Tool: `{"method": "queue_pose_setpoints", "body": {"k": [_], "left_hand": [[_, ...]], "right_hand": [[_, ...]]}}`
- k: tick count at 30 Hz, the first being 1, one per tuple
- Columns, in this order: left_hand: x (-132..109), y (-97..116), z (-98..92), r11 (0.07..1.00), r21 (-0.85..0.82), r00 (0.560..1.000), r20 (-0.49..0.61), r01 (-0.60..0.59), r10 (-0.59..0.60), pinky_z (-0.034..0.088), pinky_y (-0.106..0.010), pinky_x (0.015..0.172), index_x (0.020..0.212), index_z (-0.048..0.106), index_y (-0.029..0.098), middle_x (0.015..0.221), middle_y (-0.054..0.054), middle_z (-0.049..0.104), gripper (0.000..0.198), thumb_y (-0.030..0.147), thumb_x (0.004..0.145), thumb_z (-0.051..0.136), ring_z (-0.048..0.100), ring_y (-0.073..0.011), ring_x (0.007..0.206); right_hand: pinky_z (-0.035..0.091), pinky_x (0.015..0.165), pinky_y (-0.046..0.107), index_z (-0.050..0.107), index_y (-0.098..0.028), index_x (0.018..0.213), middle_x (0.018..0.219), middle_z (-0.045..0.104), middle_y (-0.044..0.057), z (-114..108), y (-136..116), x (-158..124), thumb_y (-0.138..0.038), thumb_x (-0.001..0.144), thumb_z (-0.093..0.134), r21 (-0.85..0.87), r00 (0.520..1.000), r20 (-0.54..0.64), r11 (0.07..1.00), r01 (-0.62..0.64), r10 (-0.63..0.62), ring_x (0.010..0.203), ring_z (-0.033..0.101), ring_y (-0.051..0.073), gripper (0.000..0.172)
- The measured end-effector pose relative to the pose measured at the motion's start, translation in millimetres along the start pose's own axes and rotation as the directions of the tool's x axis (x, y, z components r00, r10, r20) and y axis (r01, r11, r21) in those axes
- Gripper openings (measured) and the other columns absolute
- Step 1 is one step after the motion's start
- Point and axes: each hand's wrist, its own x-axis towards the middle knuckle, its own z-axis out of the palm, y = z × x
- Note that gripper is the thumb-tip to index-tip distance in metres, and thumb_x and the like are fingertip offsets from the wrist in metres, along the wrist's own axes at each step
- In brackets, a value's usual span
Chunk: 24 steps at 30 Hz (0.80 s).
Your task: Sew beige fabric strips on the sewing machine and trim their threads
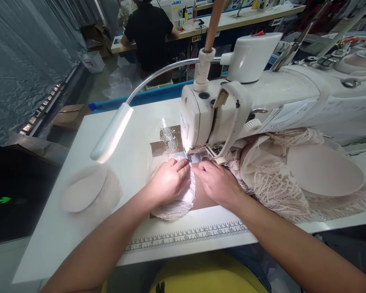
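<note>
I am at the feeding step of a seam: my left hand (170, 180) lies flat, fingers together and slightly curled, pressing the pale cream lace-edged fabric piece (177, 205) down onto the white tabletop (140, 142), fingertips just short of the needle. My right hand (217, 182) rests beside it, thumb and forefinger pinched on the fabric's edge right in front of the presser foot of the white industrial sewing machine (262, 106), whose head rises just beyond my knuckles. The bulk of the garment, beige lace with a moulded cup (323, 171), is bunched beyond my right wrist. A loose round beige foam cup (83, 191) sits well off past my left forearm. The next move, I judge, calls for keeping the edge aligned and fingertips clear of the needle.
</note>
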Motion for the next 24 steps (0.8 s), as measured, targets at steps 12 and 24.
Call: {"method": "queue_pose_setpoints", "body": {"k": [12,24], "left_hand": [[-2.7,-5.9,-1.6,0.996,0.038,0.997,0.025,-0.078,0.077,0.049,-0.041,0.078,0.127,0.055,0.008,0.129,-0.015,0.057,0.043,0.029,0.093,0.037,0.054,-0.0244,0.091],[-1.1,-11.0,1.6,0.995,0.045,0.996,0.002,-0.089,0.089,0.047,-0.044,0.083,0.129,0.052,0.008,0.132,-0.015,0.054,0.043,0.024,0.091,0.039,0.051,-0.0267,0.1]], "right_hand": [[0.033,0.065,0.028,0.067,-0.018,0.107,0.083,0.059,0.005,-1.7,-0.7,0.0,-0.008,0.088,0.042,-0.006,0.999,0.051,1.0,0.006,-0.006,0.073,0.046,0.017,0.032],[0.034,0.064,0.03,0.065,-0.016,0.111,0.086,0.062,0.006,0.4,-4.1,3.4,-0.008,0.087,0.04,-0.076,0.997,0.063,0.996,-0.035,0.04,0.073,0.05,0.019,0.036]]}}
